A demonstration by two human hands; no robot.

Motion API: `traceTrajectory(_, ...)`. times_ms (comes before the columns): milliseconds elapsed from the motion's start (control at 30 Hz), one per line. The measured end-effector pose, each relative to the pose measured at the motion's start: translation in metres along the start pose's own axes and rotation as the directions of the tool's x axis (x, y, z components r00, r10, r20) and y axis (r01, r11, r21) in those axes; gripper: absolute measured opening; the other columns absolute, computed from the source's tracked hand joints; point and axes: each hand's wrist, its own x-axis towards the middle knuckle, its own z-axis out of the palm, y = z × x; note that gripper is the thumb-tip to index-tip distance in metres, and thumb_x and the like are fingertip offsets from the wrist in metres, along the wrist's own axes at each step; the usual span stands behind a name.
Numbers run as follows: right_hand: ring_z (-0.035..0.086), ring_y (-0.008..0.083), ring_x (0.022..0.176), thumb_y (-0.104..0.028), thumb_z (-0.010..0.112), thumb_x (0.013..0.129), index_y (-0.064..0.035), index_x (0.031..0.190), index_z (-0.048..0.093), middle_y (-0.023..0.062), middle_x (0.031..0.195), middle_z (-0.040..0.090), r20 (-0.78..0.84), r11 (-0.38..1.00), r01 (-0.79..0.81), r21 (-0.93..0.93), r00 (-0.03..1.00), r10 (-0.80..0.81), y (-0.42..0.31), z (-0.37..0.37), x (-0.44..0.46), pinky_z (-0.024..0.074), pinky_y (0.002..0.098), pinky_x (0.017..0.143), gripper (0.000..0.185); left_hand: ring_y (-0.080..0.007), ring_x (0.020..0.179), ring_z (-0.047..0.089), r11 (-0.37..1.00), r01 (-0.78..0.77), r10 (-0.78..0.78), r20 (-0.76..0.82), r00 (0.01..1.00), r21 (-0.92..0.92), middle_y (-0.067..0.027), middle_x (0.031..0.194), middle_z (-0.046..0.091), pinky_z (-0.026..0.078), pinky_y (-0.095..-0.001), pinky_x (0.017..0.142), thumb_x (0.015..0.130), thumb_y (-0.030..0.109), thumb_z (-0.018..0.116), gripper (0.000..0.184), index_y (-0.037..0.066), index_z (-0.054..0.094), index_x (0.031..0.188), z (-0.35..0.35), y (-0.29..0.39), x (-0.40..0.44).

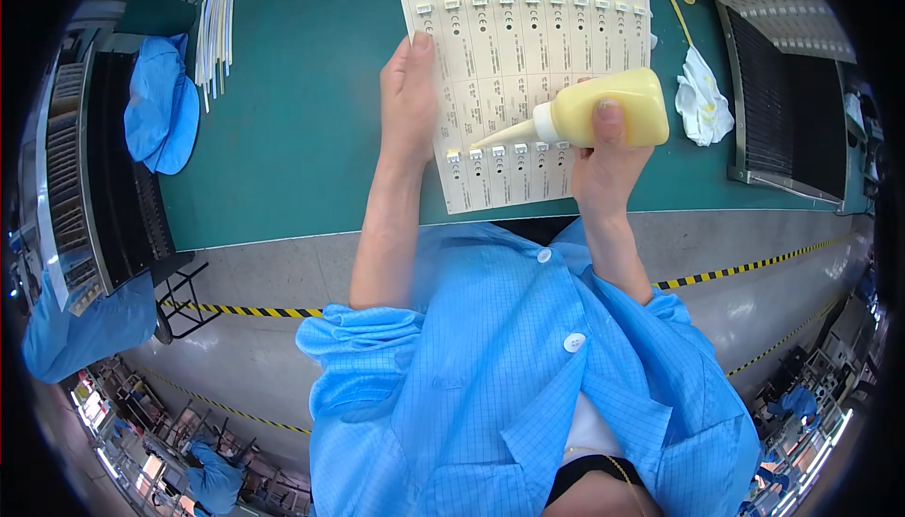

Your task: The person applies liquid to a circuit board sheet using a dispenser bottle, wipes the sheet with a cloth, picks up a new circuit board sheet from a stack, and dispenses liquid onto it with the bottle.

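Note:
A white printed panel [490, 55] with rows of small white connectors lies over the green table, slightly turned. At its left edge, my left hand [410, 98] grips the panel, the thumb on top and the other fingers hidden. My right hand [611, 154] is wrapped round a squeeze bottle [575, 112] of pale yellow contents, held tilted above the panel's lower right part. The bottle's long thin nozzle points left, its tip beside the connectors of the lower row, near the second one from the left.
On the green table [292, 140] are thin strips [217, 32] and a blue cloth cap [162, 102] at left. A stained white cloth [702, 98] and a yellow-tipped stick [679, 17] lie at right. Black slotted racks [787, 112] flank both sides.

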Motion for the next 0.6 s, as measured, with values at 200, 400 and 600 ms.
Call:
traceTrajectory(200, 0.054, 0.0089, 0.069, -0.022, 0.068, 0.075, 0.0001, 0.085, 0.057, 0.0035, 0.078, 0.058, -0.001, 0.998, -0.051, -0.025, 0.999, 0.051, 0.0013, -0.0012, -0.0012, 0.0445, 0.0228, 0.062, 0.026, -0.0071, 0.074, 0.055, 0.999, 0.007, -0.007, -0.004, 1.0, 0.041, -0.0066, 0.089, 0.059, 0.045, -0.0202, 0.064, 0.092, 0.031, 0.04, 0.036, -0.002, 0.051, 0.1, -0.0006, 0.0011, -0.0004)
traceTrajectory(400, 0.055, 0.0099, 0.07, -0.021, 0.069, 0.074, 0.0004, 0.085, 0.059, 0.0046, 0.078, 0.06, 0.01, 0.998, -0.027, -0.052, 1.0, 0.028, 0.0003, 0.0007, -0.002, 0.0449, 0.0242, 0.064, 0.026, -0.0068, 0.074, 0.055, 0.999, 0.014, -0.014, -0.019, 1.0, 0.028, -0.0066, 0.088, 0.059, 0.045, -0.0201, 0.064, 0.092, 0.031, 0.04, 0.035, -0.002, 0.051, 0.098, 0.0015, 0.0016, -0.0005)
traceTrajectory(600, 0.055, 0.01, 0.07, -0.021, 0.069, 0.074, 0.0004, 0.084, 0.059, 0.0045, 0.077, 0.06, 0.014, 0.999, 0.001, -0.049, 1.0, -0.001, -0.0005, 0.001, -0.0014, 0.0447, 0.0243, 0.063, 0.025, -0.0073, 0.075, 0.056, 1.0, 0.012, -0.012, -0.006, 1.0, 0.028, -0.0073, 0.088, 0.059, 0.046, -0.0206, 0.064, 0.092, 0.031, 0.039, 0.036, -0.002, 0.051, 0.099, -0.0033, -0.0027, 0.0008)
